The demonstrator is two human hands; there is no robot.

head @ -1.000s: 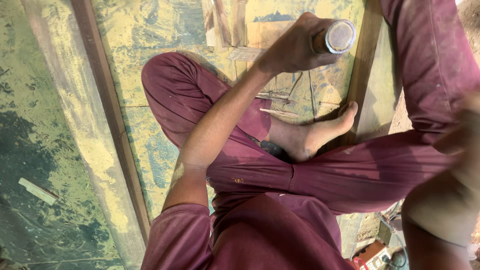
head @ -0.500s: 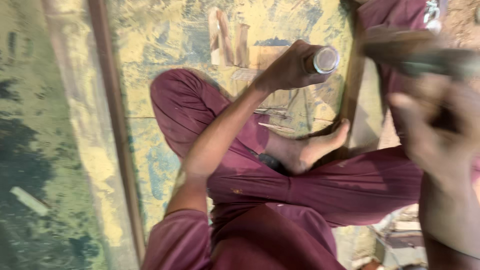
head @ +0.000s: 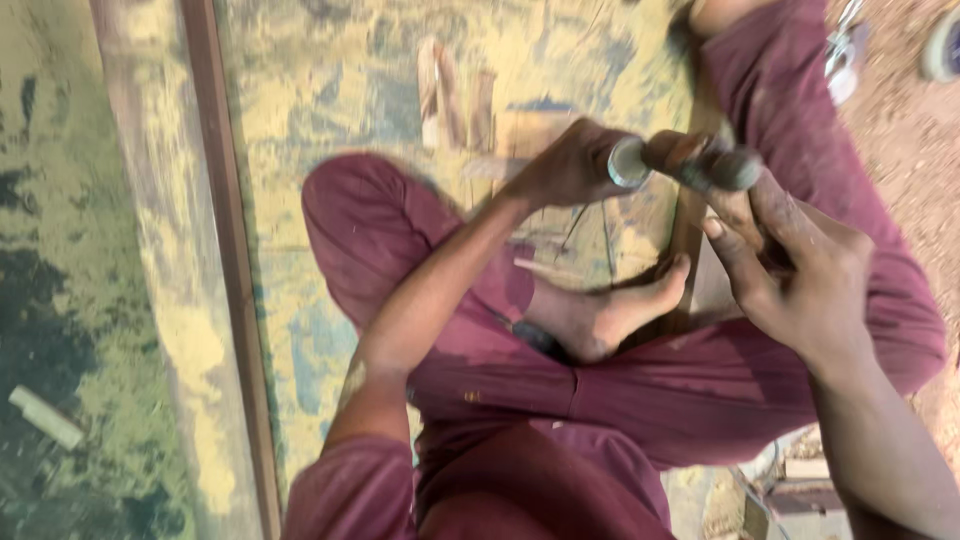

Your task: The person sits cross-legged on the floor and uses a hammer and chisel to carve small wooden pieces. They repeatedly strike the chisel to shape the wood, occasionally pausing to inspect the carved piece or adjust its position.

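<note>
Two bare hands meeting at about one o'clock of the head view, above a folded lap in maroon trousers. Left hand wrapped tight around a small cylinder with a pale round metal end, fingers curled shut on it, end face turned toward three o'clock. Right hand coming in from four o'clock, fingers closed around the handle of a dark, blurred tool whose head lies just beside the cylinder's end, touching or nearly so; too smeared by motion to tell which. Seated cross-legged on a worn floor panel blotched yellow and green, one bare foot tucked at centre, toes pointing toward two o'clock. Just below the left hand, toward six o'clock, a few thin metal rods or nails lying on the panel, kind unclear. At twelve o'clock, two short wooden pieces side by side. Running from eleven to seven o'clock, a long dark wooden strip. Far out at eight o'clock, a small pale stick lying alone on the green surface. At two o'clock, reddish dirt ground.
</note>
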